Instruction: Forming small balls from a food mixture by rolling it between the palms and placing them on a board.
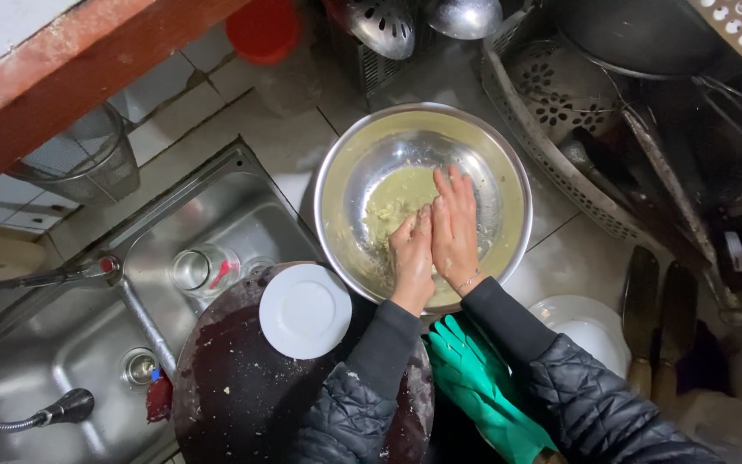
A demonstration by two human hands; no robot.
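Note:
A large steel bowl (500, 172) stands on the tiled counter with a pale yellowish mash (395, 199) at its bottom. Both my hands are inside the bowl, side by side. My left hand (412, 258) has its fingers curled down into the mash. My right hand (454, 225) lies flat with fingers stretched out, pressing against the bowl's bottom beside the left one. Smears of the mash cling to the bowl's wall. Whether either hand holds a lump is hidden.
A dark round board (234, 387) with a white plate (305, 311) sits over the steel sink (70, 344), which holds a glass (203, 269). Green rubber gloves (474, 387) lie below the bowl. A rack (560, 163) with strainers, ladles (384, 26), knives (659, 318), another plate (590, 326).

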